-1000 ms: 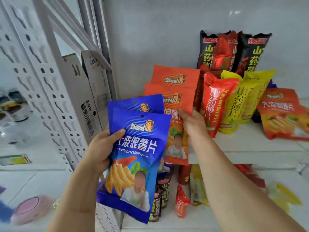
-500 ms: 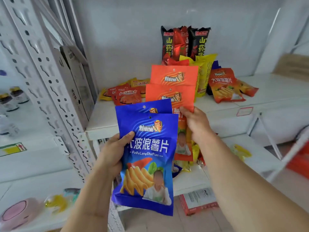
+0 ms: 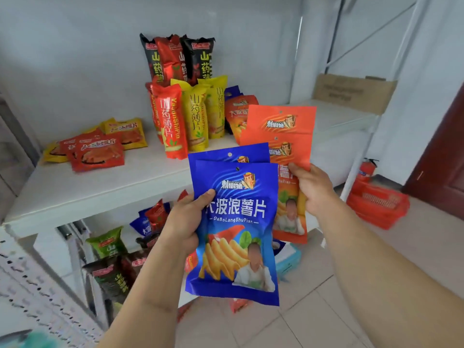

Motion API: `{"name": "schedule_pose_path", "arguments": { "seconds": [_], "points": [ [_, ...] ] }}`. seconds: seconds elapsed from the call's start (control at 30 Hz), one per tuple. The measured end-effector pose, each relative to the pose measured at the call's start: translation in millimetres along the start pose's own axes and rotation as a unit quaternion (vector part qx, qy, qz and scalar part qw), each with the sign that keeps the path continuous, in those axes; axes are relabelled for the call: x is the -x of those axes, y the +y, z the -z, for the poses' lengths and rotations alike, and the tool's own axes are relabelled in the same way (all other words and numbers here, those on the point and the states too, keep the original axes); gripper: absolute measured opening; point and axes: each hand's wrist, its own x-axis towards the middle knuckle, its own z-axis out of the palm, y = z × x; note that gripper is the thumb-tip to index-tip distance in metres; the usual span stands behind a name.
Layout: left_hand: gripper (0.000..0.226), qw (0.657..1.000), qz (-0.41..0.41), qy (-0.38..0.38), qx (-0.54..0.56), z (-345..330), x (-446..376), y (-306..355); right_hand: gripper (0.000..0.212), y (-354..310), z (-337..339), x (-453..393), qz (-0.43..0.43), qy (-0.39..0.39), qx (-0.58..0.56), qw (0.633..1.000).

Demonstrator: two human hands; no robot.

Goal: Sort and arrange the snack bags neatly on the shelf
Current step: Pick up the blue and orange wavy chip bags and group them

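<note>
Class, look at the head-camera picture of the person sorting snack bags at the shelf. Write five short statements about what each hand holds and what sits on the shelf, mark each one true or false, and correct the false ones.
1. The left hand holds blue bags. True.
2. The right hand is empty. False: it grips orange bags.
3. Tall yellow bags stand upright on the upper shelf. True.
4. The flat red packets lie to the right of the tall bags. False: they lie to the left of them.
5. The black bags stand in front of the yellow ones. False: they stand behind them, against the wall.
</note>
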Motion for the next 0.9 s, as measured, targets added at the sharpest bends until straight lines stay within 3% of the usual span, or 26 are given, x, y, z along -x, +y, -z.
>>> {"name": "schedule_pose_path", "arguments": {
  "seconds": [0.3,0.5,0.9],
  "points": [
    [0.029,1.000,-0.001,0.010,-0.015,-158.4,-100.6,-35.9,0.026,-34.0,114.5,-134.7,0.001,0.001,0.002,1.000],
    [0.025,1.000,-0.008,0.022,0.001,-254.0,-166.0,-44.2,0.015,-68.1,174.1,-235.5,0.008,0.005,0.005,1.000],
    [0.025,0.999,-0.041,0.030,0.011,-368.7,-333.9,-35.5,0.018,-96.1,211.5,-424.1,0.032,0.002,0.002,0.999]
  ]
}}
